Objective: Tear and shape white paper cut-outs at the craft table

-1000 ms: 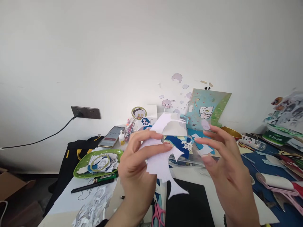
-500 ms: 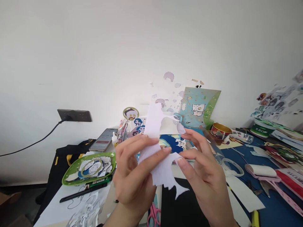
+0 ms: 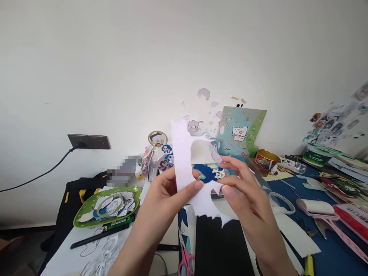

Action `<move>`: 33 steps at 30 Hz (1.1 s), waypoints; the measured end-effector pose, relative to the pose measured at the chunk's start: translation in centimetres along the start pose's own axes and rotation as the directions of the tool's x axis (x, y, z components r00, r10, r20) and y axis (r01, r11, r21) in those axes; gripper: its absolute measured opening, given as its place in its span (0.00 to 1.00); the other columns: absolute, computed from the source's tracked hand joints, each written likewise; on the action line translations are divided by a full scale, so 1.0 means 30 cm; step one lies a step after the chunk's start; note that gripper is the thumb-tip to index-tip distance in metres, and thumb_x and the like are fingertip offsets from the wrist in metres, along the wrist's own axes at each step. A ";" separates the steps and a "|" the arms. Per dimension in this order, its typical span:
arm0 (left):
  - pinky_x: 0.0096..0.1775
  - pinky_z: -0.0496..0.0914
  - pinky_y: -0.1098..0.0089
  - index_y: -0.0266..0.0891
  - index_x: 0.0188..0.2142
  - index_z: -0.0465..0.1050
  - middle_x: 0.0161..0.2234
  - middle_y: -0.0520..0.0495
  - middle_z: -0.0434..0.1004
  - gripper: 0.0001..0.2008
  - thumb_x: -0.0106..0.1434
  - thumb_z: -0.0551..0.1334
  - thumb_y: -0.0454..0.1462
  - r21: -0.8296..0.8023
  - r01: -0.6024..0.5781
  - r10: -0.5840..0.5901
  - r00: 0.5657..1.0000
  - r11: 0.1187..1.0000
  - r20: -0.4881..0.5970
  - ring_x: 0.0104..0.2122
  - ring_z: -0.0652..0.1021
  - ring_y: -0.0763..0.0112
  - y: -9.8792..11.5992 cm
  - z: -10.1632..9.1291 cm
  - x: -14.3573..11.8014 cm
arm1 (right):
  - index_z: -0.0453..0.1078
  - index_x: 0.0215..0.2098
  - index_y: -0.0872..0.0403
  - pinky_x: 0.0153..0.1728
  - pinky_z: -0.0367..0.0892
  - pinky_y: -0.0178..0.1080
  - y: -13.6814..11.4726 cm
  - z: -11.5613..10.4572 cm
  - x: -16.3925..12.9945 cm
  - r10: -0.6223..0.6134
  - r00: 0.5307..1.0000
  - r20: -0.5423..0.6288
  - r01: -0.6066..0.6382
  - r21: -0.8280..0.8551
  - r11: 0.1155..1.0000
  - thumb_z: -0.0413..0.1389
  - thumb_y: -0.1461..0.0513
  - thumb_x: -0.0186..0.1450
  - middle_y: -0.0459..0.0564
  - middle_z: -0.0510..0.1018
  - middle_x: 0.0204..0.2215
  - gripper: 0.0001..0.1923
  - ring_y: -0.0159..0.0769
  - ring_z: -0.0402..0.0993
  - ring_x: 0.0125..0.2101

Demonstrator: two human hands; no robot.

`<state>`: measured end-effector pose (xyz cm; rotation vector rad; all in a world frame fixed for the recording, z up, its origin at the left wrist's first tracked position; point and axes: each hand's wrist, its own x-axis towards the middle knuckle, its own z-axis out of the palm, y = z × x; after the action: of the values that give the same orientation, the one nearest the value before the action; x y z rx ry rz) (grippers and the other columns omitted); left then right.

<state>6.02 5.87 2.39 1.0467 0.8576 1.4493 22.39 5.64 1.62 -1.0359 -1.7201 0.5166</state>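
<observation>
A jagged white paper cut-out point(image 3: 188, 168) is held upright between both hands above the cluttered table point(image 3: 339, 253). The left hand point(image 3: 166, 195) is closed on it, the thumb pressed against the front of the sheet and the fingers point(image 3: 161, 184) folded behind. The right hand point(image 3: 244, 191) is pinched on the lower right edge of the same sheet, with thumb and forefinger narrowed onto the paper and the other fingers loosely curled.

No writing can be read with certainty: white characters are seen on a green tub point(image 3: 316, 155) far right of the right fingers, and dark characters on a small label point(image 3: 284, 162) beside a gold tin point(image 3: 267, 158), but both are too small to make out. A phone point(image 3: 123, 172) beyond the left fingers is blurred out.

To the left of the left fingers, a green leaf-shaped tray point(image 3: 83, 212) is filled with printed cut-out scraps and a ring of tape. The contents of the gold tin, just beyond the right fingers, cannot be told. A small white glue bottle point(image 3: 139, 171) is stood beside the phone.

Below the fingers, pink-handled scissors point(image 3: 185, 260) are laid next to a black sheet point(image 3: 221, 245). Right of the right fingers a clear tape ring point(image 3: 283, 201) and a pink-handled roller point(image 3: 319, 209) are rested on the table. A sticker-covered card point(image 3: 238, 132) is propped against the wall behind the cut-out.
</observation>
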 end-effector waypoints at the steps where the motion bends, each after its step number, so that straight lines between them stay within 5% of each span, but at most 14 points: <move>1: 0.25 0.69 0.76 0.39 0.28 0.77 0.24 0.52 0.76 0.06 0.49 0.71 0.35 0.016 -0.031 0.032 0.999 0.999 -0.026 0.23 0.75 0.74 0.000 0.002 -0.004 | 0.72 0.30 0.48 0.54 0.61 0.53 0.000 -0.001 0.003 0.010 1.000 0.022 -0.010 0.014 1.000 0.51 0.54 0.66 0.48 0.63 0.57 0.12 0.49 0.60 0.57; 7: 0.26 0.71 0.74 0.40 0.29 0.79 0.27 0.50 0.79 0.05 0.50 0.71 0.35 0.111 -0.098 0.107 0.991 0.989 -0.075 0.26 0.77 0.70 0.003 0.011 -0.023 | 0.68 0.26 0.50 0.54 0.62 0.51 0.022 0.021 0.008 0.042 0.996 0.081 -0.049 0.088 0.995 0.57 0.54 0.61 0.48 0.65 0.56 0.11 0.48 0.61 0.56; 15: 0.26 0.70 0.76 0.40 0.27 0.78 0.25 0.51 0.78 0.03 0.51 0.70 0.35 0.035 -0.019 0.018 1.000 0.999 0.017 0.24 0.75 0.73 0.005 0.005 -0.017 | 0.72 0.26 0.50 0.50 0.67 0.44 0.035 0.013 0.022 0.030 0.984 0.174 -0.072 0.236 0.969 0.56 0.55 0.63 0.48 0.68 0.55 0.11 0.45 0.65 0.54; 33: 0.27 0.71 0.78 0.41 0.29 0.78 0.25 0.53 0.78 0.05 0.51 0.71 0.34 0.081 -0.007 0.006 1.000 0.997 0.014 0.25 0.76 0.76 -0.001 0.006 -0.011 | 0.71 0.27 0.49 0.53 0.64 0.49 0.039 -0.005 0.021 -0.013 0.990 0.142 0.005 0.054 0.999 0.56 0.61 0.61 0.46 0.66 0.56 0.05 0.47 0.62 0.55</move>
<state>6.22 5.55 2.38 1.1197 0.9101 1.4212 22.93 6.77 1.16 -0.9728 -1.8254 0.6407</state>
